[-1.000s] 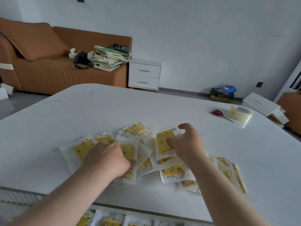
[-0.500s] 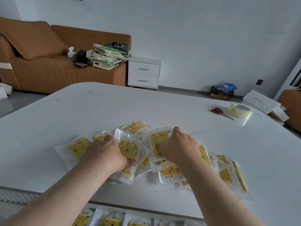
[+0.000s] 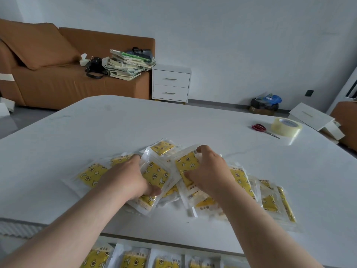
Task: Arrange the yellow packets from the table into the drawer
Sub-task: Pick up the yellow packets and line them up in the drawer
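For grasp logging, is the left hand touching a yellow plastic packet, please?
Touching: head view shows the left hand gripping the yellow plastic packet.

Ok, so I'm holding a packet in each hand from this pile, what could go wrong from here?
The left hand and right hand each grip a packet lying in an overlapping pile, so lifting may drag neighbours along. Packets near the table edge could slip off onto the neat row below.

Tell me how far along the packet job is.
Done: a row of packets lies in the drawer. In hand: the left hand grips one packet, the right hand a second packet, both from the pile. Left: most of the pile, spread on the table.
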